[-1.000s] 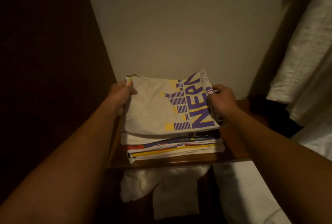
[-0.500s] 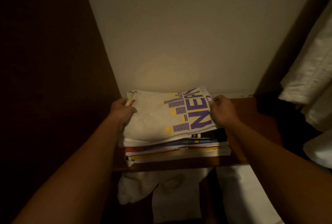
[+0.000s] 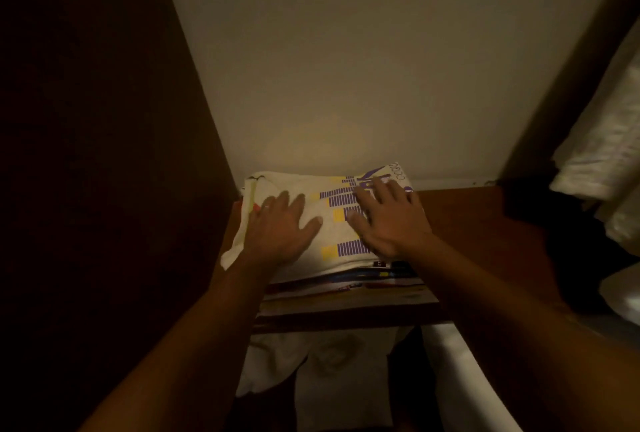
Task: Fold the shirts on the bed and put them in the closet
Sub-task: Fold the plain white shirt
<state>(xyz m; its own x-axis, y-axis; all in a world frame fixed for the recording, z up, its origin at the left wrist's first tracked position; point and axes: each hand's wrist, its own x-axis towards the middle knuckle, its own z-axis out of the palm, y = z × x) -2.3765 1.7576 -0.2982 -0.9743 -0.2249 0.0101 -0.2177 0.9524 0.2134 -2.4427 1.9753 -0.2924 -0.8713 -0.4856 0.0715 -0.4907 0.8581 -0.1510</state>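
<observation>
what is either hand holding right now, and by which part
Nothing is held. The left hand and right hand lie flat, fingers spread, pressing on top of the folded white shirt.

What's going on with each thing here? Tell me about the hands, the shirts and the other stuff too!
Left hand: flat, fingers spread, pressing on the top shirt.
Right hand: flat, fingers spread, pressing on the top shirt.
Top shirt: folded, lying on the pile, purple and yellow print up.
Pile of shirts: folded, stacked on the shelf.
Shelf: wooden, holding the pile at its left end.
White cloth: rumpled, below the shelf.
</observation>
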